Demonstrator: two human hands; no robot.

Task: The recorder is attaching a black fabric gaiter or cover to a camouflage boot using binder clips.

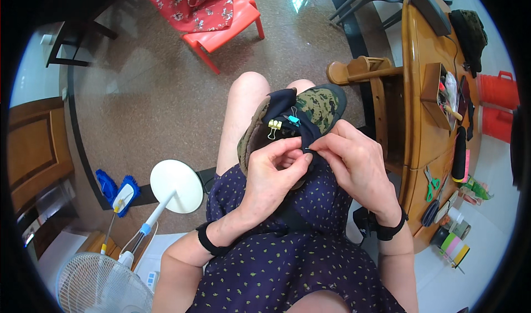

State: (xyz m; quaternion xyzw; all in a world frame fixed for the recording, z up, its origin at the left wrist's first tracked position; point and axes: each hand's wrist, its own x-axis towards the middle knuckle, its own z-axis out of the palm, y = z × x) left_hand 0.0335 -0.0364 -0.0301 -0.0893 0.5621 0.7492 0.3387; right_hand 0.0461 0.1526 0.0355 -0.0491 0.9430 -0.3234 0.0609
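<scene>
A camouflage cloth item (318,109) with a dark rim and a dark opening rests on my lap; whether it is a cap or a shoe I cannot tell. Dark cloth (281,104) along its opening carries a yellow binder clip (274,126) and a teal binder clip (293,120). My left hand (272,172) pinches the edge of the dark cloth on the near side. Close beside it, my right hand (354,161) has thumb and finger pinched on a tiny, pale, needle-like thing (308,148) at that cloth.
A wooden table (414,100) at right holds a tray (435,94) of small tools, green-handled scissors (432,184) and striped rolls (454,248). Ahead stands a red plastic chair (224,25) with floral cloth. At left are a white fan (105,282), its round base (176,186) and blue mops (126,194).
</scene>
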